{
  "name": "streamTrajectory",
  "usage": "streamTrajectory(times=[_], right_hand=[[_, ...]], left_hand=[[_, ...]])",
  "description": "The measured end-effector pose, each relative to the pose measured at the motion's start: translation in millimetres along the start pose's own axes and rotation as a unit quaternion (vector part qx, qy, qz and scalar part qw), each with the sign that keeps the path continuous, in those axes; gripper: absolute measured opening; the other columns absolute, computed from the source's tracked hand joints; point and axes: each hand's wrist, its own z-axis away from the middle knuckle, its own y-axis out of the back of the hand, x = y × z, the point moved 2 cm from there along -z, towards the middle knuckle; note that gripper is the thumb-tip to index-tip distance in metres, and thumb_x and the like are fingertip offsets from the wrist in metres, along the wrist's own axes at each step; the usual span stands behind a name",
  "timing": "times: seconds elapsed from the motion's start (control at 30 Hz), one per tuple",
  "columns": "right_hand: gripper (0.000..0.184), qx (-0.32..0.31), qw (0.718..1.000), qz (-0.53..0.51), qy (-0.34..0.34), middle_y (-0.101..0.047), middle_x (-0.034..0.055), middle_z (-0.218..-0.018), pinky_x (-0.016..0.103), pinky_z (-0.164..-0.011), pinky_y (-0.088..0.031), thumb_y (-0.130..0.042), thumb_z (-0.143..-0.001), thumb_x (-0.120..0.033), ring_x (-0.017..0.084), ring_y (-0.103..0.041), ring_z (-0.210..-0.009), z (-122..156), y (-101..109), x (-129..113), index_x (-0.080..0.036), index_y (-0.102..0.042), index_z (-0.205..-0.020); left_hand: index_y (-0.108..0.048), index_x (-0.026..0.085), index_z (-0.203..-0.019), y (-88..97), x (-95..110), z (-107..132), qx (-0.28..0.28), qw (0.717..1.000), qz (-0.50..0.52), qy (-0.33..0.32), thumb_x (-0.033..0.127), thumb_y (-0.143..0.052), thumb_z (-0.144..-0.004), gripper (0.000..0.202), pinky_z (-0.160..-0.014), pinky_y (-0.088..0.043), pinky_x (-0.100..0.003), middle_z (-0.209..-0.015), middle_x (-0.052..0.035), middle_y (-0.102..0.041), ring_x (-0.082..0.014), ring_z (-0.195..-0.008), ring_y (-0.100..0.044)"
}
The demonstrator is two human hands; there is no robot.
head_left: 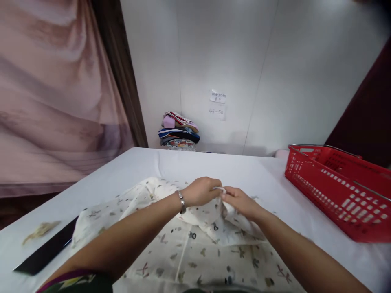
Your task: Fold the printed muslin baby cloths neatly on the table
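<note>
A thin white cloth [171, 254] printed with small plant and animal shapes spreads over the near part of the table, bunched up in its middle. My left hand [203, 191], with a silver bracelet at the wrist, is closed on a narrow edge of this cloth. Close beside it, my right hand [240, 201] pinches the same raised edge between thumb and fingers. A short strip of the edge shows between the two hands. Below them the fabric hangs in folds.
The white table [241, 165] reaches to a pale wall. A red plastic basket [324, 191] stands at the right. Folded fabrics [179, 132] are stacked beyond the far edge. At left lie a dark flat object [45, 248] and a beige scrap [41, 231]. A pink curtain [55, 101] hangs at left.
</note>
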Motion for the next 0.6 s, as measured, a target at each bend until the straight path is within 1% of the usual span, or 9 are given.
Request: streamTrajectory(times=[0.03,0.1,0.17,0.27,0.33,0.4,0.47,0.53,0.6], right_hand=[[0.027,0.003,1.000,0.013,-0.018,-0.052,-0.0036,-0.067,0.023,-0.058,-0.038,-0.049,-0.082,-0.046,0.012,-0.045,-0.062,1.3,-0.1,3.0,-0.020,-0.057,-0.080],[0.031,0.010,0.997,0.057,-0.048,-0.047,-0.0047,-0.062,0.021,-0.053,-0.033,-0.048,-0.083,-0.048,0.010,-0.041,-0.057,6.1,5.6,6.7,-0.019,-0.054,-0.074],[0.032,0.008,0.993,0.095,-0.065,-0.046,-0.0047,-0.062,0.021,-0.052,-0.032,-0.047,-0.083,-0.050,0.011,-0.041,-0.058,12.0,15.6,6.1,-0.019,-0.054,-0.074],[0.035,0.008,0.989,0.124,-0.081,-0.048,-0.0041,-0.066,0.020,-0.055,-0.033,-0.046,-0.083,-0.052,0.011,-0.043,-0.062,19.6,32.9,0.2,-0.019,-0.053,-0.074],[0.036,0.012,0.987,0.136,-0.084,-0.047,-0.0040,-0.065,0.020,-0.055,-0.033,-0.047,-0.082,-0.053,0.011,-0.043,-0.062,22.9,42.8,-4.3,-0.019,-0.052,-0.072],[0.036,0.014,0.986,0.143,-0.083,-0.045,-0.0040,-0.064,0.020,-0.053,-0.033,-0.047,-0.082,-0.053,0.011,-0.041,-0.060,24.7,49.5,-8.4,-0.019,-0.051,-0.071],[0.037,0.015,0.984,0.154,-0.082,-0.044,-0.0038,-0.063,0.020,-0.052,-0.032,-0.047,-0.081,-0.054,0.011,-0.040,-0.059,25.3,52.9,-12.2,-0.019,-0.051,-0.071],[0.037,0.014,0.981,0.177,-0.081,-0.044,-0.0034,-0.063,0.021,-0.052,-0.033,-0.046,-0.081,-0.054,0.011,-0.040,-0.059,25.5,54.2,-16.7,-0.019,-0.051,-0.072],[0.038,0.016,0.975,0.209,-0.073,-0.044,-0.0032,-0.064,0.021,-0.053,-0.034,-0.044,-0.082,-0.055,0.012,-0.040,-0.060,25.9,55.3,-22.1,-0.019,-0.051,-0.071]], left_hand=[[-0.064,0.021,-0.083,-0.5,-2.9,2.8,-0.002,1.000,0.004,0.001,0.034,-0.047,-0.082,0.022,-0.061,-0.038,-0.023,-0.075,-0.0012,-0.066,-0.0157,-0.070,-0.058],[-0.065,0.022,-0.085,-0.7,-11.8,10.3,-0.007,1.000,0.022,0.006,0.038,-0.051,-0.081,0.022,-0.061,-0.038,-0.022,-0.076,-0.0001,-0.066,-0.0152,-0.072,-0.058],[-0.065,0.022,-0.084,-0.6,-24.9,19.1,-0.013,0.999,0.044,0.022,0.040,-0.054,-0.078,0.022,-0.059,-0.037,-0.020,-0.075,0.0012,-0.066,-0.0142,-0.071,-0.058],[-0.064,0.021,-0.083,-1.3,-50.2,32.3,-0.016,0.995,0.079,0.060,0.039,-0.056,-0.076,0.022,-0.056,-0.036,-0.018,-0.073,0.0026,-0.065,-0.0125,-0.068,-0.057],[-0.064,0.020,-0.081,-3.3,-66.9,38.0,-0.006,0.994,0.071,0.080,0.036,-0.056,-0.074,0.019,-0.055,-0.036,-0.018,-0.071,0.0026,-0.064,-0.0122,-0.066,-0.056],[-0.064,0.019,-0.078,-6.0,-80.7,39.0,0.019,0.995,0.024,0.092,0.029,-0.055,-0.072,0.015,-0.055,-0.036,-0.019,-0.068,0.0018,-0.063,-0.0129,-0.065,-0.056],[-0.064,0.019,-0.078,-7.7,-91.3,35.1,0.052,0.993,-0.024,0.100,0.023,-0.053,-0.070,0.014,-0.058,-0.037,-0.021,-0.068,0.0007,-0.064,-0.0143,-0.066,-0.056],[-0.064,0.020,-0.077,-5.1,-99.8,28.1,0.094,0.988,-0.055,0.110,0.021,-0.052,-0.069,0.014,-0.065,-0.039,-0.023,-0.073,0.0002,-0.065,-0.0154,-0.070,-0.057],[-0.064,0.020,-0.076,3.4,-107.4,20.9,0.139,0.980,-0.081,0.121,0.021,-0.054,-0.069,0.013,-0.074,-0.039,-0.025,-0.077,0.0000,-0.066,-0.0158,-0.073,-0.058]])
